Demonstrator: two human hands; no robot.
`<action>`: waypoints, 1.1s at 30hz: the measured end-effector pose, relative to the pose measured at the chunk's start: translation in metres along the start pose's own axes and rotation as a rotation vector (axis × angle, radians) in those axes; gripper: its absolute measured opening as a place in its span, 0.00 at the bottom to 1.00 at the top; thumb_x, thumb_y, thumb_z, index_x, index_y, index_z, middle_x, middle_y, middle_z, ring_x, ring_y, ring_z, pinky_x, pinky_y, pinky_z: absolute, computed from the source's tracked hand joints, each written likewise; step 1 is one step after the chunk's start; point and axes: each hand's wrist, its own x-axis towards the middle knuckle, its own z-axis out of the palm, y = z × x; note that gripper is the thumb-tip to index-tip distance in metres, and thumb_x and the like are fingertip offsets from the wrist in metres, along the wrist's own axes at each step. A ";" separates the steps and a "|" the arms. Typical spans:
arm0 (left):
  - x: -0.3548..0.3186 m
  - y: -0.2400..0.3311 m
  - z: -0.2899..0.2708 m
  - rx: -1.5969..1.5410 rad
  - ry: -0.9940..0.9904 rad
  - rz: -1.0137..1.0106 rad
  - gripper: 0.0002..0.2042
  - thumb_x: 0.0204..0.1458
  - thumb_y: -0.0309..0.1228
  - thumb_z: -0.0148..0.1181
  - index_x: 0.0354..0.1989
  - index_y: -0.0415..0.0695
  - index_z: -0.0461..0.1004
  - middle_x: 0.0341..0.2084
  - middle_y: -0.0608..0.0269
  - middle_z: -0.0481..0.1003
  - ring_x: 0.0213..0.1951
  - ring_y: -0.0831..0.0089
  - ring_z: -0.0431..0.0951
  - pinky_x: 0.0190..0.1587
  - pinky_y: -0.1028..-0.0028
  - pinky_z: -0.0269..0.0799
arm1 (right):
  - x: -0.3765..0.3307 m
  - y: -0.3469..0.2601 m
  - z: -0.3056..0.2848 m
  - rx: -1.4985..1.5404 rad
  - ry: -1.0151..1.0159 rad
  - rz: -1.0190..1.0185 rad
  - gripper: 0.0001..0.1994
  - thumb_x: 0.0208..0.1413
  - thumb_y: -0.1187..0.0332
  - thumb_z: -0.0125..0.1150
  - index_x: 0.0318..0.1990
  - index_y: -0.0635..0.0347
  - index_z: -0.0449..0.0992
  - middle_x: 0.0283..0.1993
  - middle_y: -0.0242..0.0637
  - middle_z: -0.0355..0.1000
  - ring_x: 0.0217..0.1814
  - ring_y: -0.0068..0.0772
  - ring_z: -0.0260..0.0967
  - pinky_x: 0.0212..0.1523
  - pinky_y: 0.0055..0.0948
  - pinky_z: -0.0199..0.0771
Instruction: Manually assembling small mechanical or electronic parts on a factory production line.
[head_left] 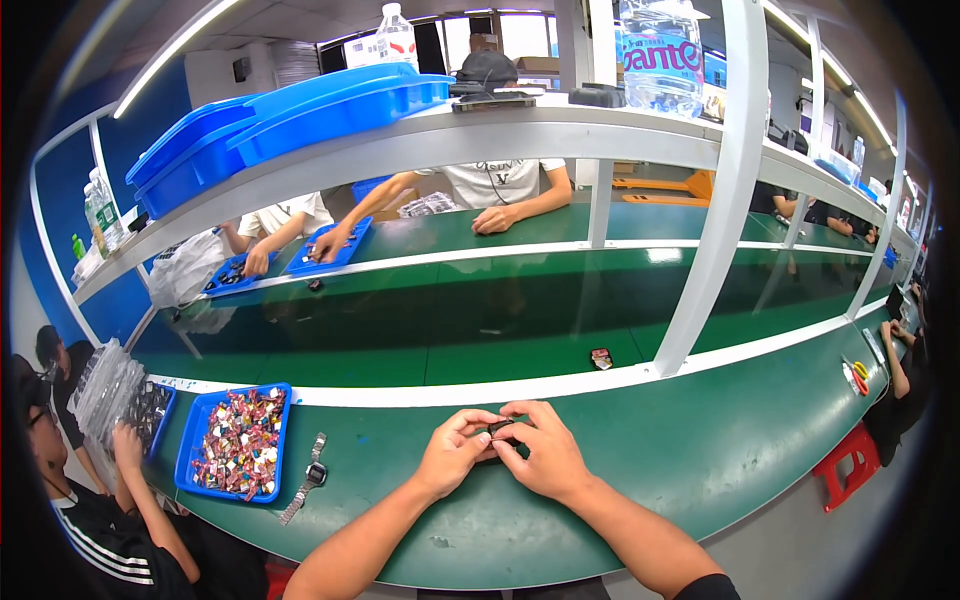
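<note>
**Left hand (452, 455) and right hand (548, 455) meet on a small black object (498, 428)**

Thumb and fingertips of each hand are closed on the small black object, the left from one side, the right from the other. It sits between them above the glossy green table (380, 450) (the fingers cover most of it, so its exact shape cannot be told). Well to the left, a rectangular blue plastic tray (285, 435) holds a heap of small red, white and gold pieces (240, 448). Just beside it, on the side toward the left hand, lies a silver metal-link wristwatch with a dark square face (317, 474), stretched out lengthwise. Farther off, a small red-and-black piece (601, 358) lies near a white metal post (714, 200).
</note>
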 end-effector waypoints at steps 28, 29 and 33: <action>0.003 -0.006 -0.007 -0.133 -0.006 0.072 0.09 0.62 0.23 0.52 0.50 0.39 0.69 0.53 0.53 0.71 0.53 0.65 0.75 0.57 0.62 0.74 | 0.000 -0.006 0.002 0.097 0.071 0.008 0.10 0.46 0.75 0.67 0.38 0.54 0.82 0.54 0.36 0.72 0.57 0.42 0.68 0.53 0.36 0.73; 0.002 -0.006 -0.009 -0.156 -0.014 0.085 0.09 0.62 0.23 0.52 0.49 0.39 0.70 0.54 0.53 0.71 0.53 0.65 0.75 0.57 0.62 0.74 | -0.001 -0.008 0.003 0.076 0.091 0.004 0.11 0.46 0.75 0.68 0.38 0.54 0.82 0.54 0.36 0.73 0.57 0.42 0.68 0.53 0.36 0.72; 0.000 -0.006 -0.005 -0.143 -0.010 0.080 0.09 0.61 0.23 0.53 0.49 0.40 0.69 0.54 0.52 0.71 0.54 0.64 0.75 0.57 0.62 0.74 | -0.003 -0.002 0.003 0.092 0.099 0.011 0.11 0.45 0.75 0.68 0.38 0.54 0.82 0.53 0.36 0.73 0.57 0.41 0.67 0.53 0.36 0.73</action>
